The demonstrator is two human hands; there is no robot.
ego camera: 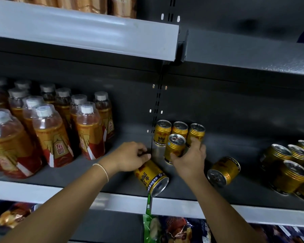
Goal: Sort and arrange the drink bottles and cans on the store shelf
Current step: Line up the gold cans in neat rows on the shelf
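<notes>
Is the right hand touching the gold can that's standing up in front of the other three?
Touching. The head view shows the right hand with thumb and fingers curled round the front upright gold can, with no gap between them.

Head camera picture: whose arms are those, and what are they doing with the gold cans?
The camera sits on a person's head, looking down, so those arms are that person's own. No machine here. The right hand grips an upright gold can, near three standing cans. The left hand holds the end of a tipped can lying on the shelf; another fallen can lies farther right. Tea-coloured bottles stand at the left, more cans at the far right.
</notes>
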